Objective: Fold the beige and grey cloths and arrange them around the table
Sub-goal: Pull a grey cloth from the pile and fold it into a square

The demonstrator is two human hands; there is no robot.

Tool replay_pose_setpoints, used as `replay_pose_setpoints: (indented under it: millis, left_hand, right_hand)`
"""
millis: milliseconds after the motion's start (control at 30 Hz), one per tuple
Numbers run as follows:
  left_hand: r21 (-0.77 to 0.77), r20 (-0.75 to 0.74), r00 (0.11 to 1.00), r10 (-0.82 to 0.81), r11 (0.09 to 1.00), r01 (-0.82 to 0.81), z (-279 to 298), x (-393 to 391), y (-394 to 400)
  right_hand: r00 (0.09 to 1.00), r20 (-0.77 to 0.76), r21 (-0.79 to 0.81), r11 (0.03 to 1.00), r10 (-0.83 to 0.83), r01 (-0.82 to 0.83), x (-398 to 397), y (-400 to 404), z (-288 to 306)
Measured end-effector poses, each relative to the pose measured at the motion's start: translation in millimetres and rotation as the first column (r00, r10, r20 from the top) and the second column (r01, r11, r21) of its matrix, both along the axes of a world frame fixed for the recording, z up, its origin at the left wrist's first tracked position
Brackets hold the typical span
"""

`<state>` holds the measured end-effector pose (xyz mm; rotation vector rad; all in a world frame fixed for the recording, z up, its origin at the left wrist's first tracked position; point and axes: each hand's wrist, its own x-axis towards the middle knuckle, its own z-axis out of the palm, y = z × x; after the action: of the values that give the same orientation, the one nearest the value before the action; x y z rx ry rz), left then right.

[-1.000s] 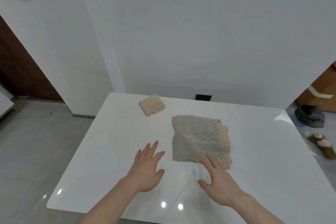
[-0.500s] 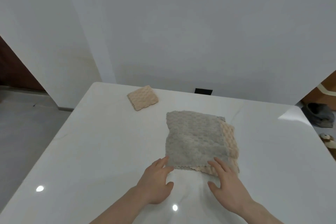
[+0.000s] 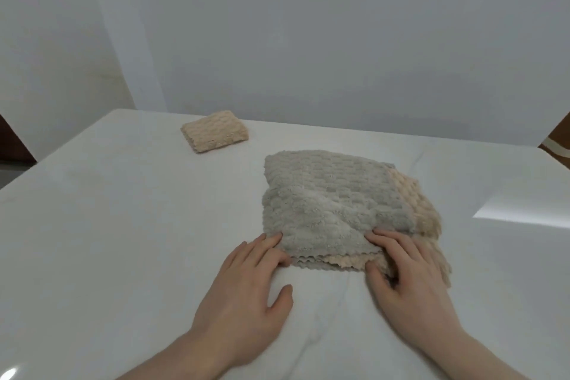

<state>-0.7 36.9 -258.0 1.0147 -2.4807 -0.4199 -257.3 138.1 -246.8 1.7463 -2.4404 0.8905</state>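
Here my left hand (image 3: 243,290) and right hand (image 3: 410,281) rest at the near corners of the grey waffle-textured cloth (image 3: 327,207), fingers lightly spread and flat on its scalloped edge, likely to lift it for a fold. It lies mid-tabletop over an unfolded beige waffle cloth (image 3: 425,213), which could drag along. A small folded beige cloth (image 3: 214,132) waits near the white tabletop's (image 3: 108,210) far-left corner, well apart.

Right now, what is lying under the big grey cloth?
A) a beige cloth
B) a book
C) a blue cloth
A: a beige cloth peeks out along the right and near edges of the grey cloth on top of it.
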Motion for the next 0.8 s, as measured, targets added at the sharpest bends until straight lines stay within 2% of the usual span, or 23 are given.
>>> replay_pose_setpoints:
  millis: [233, 433, 533, 800]
  left_hand:
    - [-0.066, -0.029, 0.998, 0.054, 0.996, -0.055, 0.7, 3.5, 7.1]
    - [-0.073, 0.053, 0.989, 0.137, 0.988, -0.133, 4.4, 5.2, 27.8]
    - [-0.099, 0.024, 0.985, 0.169, 0.981, -0.166, 6.0, 7.8, 39.3]
    - [-0.170, -0.078, 0.987, 0.143, 0.973, -0.154, 7.3, 8.4, 42.3]
  right_hand:
    - [0.998, -0.062, -0.066, 0.998, 0.005, -0.009, 5.0, 3.3, -7.4]
    - [0.999, -0.048, -0.176, 0.984, -0.008, 0.000, 9.3, 17.3, -10.8]
    - [0.999, -0.044, -0.239, 0.971, -0.009, -0.002, 7.8, 22.3, -13.2]
    - [0.997, -0.008, -0.260, 0.963, -0.078, 0.074, 0.5, 16.8, -19.2]
